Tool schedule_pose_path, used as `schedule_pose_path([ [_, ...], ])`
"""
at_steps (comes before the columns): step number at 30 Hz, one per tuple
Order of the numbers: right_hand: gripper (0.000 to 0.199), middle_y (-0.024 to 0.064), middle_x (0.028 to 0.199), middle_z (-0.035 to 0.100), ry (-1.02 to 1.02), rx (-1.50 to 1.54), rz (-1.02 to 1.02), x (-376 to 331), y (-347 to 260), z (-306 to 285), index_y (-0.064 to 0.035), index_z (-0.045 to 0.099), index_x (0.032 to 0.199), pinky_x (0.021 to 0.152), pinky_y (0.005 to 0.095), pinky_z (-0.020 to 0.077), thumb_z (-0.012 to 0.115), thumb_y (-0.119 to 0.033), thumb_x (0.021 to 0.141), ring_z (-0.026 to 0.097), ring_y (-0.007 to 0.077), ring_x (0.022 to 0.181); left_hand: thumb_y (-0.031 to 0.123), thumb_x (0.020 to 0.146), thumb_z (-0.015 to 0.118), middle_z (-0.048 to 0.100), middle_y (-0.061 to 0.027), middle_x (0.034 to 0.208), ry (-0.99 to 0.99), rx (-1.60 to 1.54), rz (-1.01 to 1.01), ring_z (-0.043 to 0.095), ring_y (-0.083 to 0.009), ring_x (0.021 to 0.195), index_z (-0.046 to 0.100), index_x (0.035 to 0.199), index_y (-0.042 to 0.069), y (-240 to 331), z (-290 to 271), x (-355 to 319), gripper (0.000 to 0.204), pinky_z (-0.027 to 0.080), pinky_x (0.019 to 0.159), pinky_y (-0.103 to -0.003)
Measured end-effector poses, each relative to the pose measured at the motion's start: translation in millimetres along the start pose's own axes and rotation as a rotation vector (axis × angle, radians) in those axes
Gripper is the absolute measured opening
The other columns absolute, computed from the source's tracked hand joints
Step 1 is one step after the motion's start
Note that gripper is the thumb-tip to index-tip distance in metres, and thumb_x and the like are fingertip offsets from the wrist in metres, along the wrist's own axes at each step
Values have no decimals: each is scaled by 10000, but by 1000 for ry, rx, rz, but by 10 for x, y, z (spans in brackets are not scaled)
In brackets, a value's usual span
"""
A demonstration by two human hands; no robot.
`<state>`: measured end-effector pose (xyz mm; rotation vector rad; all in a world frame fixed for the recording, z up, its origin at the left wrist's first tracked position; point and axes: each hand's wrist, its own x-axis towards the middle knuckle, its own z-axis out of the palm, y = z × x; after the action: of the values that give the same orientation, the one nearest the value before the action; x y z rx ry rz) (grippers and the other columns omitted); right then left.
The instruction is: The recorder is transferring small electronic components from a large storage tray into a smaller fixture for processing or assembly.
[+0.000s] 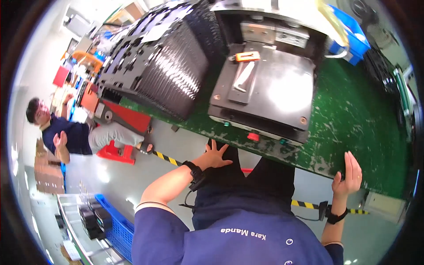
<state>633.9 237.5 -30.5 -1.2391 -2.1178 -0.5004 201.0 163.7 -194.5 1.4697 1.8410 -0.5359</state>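
At the upper centre of the frame, a machine (282, 108) with a flat dark metal plate sits on a green table (366, 128) with a worn edge. On the plate lies a dark oblong block (240, 96), with a slim pale piece (244, 76) on it and an orange object (247, 56) by its upper end. A red button (253, 137) sits on the machine's front.

Below, at centre, the person's left hand (214, 157) rests on the dark trousers (226, 176), empty, fingers spread wide. At right, the right hand (350, 175) is at the table's edge, fingers straight, thumb apart, also empty; whether it touches the tabletop cannot be told.

Black ribbed panels (170, 62) stand packed at upper left; a blue bin (360, 44) is at upper right. Far left, a co-worker (73, 134) sits on a red stool (115, 153).
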Motion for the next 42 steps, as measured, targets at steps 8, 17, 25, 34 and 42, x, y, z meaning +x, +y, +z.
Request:
schedule_pose_path([
  [8,436,100,1070,632,28,52,72,106,7,8,-49,638,1059,797,338,451,479,-394,844,605,263,957,531,713,618,319,-255,1388,-25,112,303,267,-418,1295,347,1353,70,700,-648,-142,833,199,1073,-474],
  [17,451,100,1065,628,72,45,98,-85,-72,4,-48,639,1029,792,365,437,407,-402,871,596,273,964,543,778,577,459,-207,1296,134,62,483,425,-375,1197,451,1275,73,203,-81,179,695,342,997,-438],
  [25,445,104,1055,624,45,11,127,-67,-121,50,-33,635,993,782,371,422,357,-359,871,596,279,940,526,831,523,559,-175,1172,232,-25,604,526,-358,1062,518,1201,86,-23,85,348,575,402,919,-418],
  [34,445,130,1039,619,5,26,200,-40,-113,26,-8,624,986,793,386,416,352,-340,867,589,304,940,507,759,623,468,-197,1280,-83,-188,780,429,-363,1193,405,1313,66,-211,288,575,741,347,998,-434],
  [42,496,189,1088,595,-103,26,236,-104,-87,31,24,588,1050,851,434,391,270,-336,927,556,388,968,515,761,617,464,-200,1285,-189,-262,744,425,-360,1198,396,1319,57,-118,181,431,755,343,1001,-433],
])
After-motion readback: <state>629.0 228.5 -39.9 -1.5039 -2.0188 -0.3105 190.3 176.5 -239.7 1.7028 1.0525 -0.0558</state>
